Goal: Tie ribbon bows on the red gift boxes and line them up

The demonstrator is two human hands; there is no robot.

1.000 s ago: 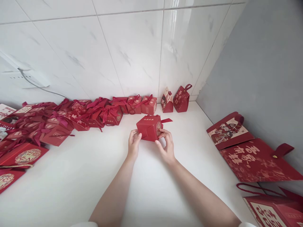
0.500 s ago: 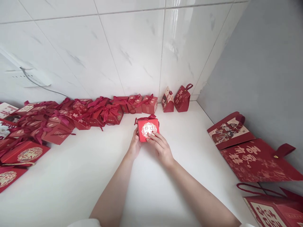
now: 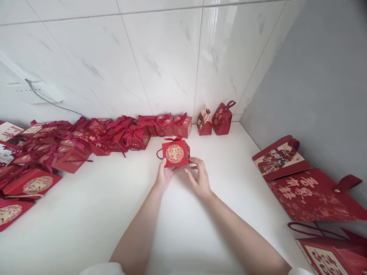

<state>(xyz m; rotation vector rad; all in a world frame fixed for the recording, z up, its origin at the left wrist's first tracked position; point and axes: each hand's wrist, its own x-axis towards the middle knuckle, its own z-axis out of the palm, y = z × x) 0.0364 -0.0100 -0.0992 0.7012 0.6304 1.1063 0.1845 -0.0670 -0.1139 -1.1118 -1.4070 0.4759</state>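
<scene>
A red gift box [image 3: 175, 153] with a round gold-and-white emblem and a ribbon bow on top sits in front of me, slightly tilted. My left hand [image 3: 164, 177] grips its lower left corner, thumb on the front, with fingers reaching underneath. At the box's right side is my right hand [image 3: 200, 178], its thumb and fingers spread apart. Its fingertips come close to the lower right edge; whether they touch is hard to tell. A loop of red cord hangs out at the box's left side.
Red gift boxes [image 3: 136, 137] with ribbons crowd the left and back along the tiled wall [image 3: 160, 57]. Two small peaked boxes [image 3: 222, 119] stand at the back right. Larger red packages [image 3: 312, 194] line the grey panel [image 3: 323, 76] on the right. A cable [image 3: 54, 103] runs along the wall.
My right hand has come off the box's front and moved to its right side, its fingers spreading. The box has shifted slightly left and tilted, uncovering the whole emblem.
</scene>
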